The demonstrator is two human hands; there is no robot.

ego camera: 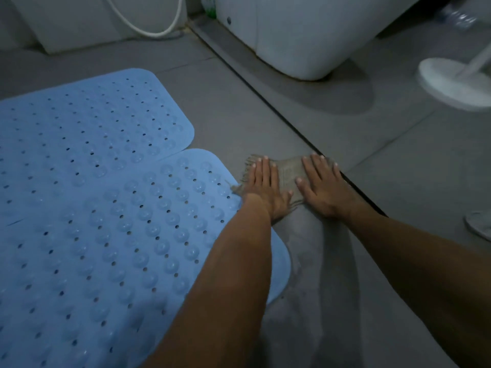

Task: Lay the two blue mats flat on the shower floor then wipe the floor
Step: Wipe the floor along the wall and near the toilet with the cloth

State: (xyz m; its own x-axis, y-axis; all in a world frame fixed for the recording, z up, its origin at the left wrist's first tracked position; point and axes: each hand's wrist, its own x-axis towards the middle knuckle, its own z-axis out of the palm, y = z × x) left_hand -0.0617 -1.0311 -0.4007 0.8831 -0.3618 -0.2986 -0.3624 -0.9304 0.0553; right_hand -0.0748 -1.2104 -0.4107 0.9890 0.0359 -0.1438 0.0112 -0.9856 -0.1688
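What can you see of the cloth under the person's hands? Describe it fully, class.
The cloth is a small beige-grey rag of coarse weave with frayed, fringed edges. It lies flat on the grey tiled floor, between the nearer blue mat and the dark floor channel. The left hand and right hand press on it, palms down, fingers spread.

Both hands, left hand (265,187) and right hand (322,185), press flat on frayed cloth (288,172) on grey floor (265,123), beside two blue mats (106,208).

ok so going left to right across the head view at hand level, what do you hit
near blue mat → left hand → cloth → right hand → floor channel → grey tile floor
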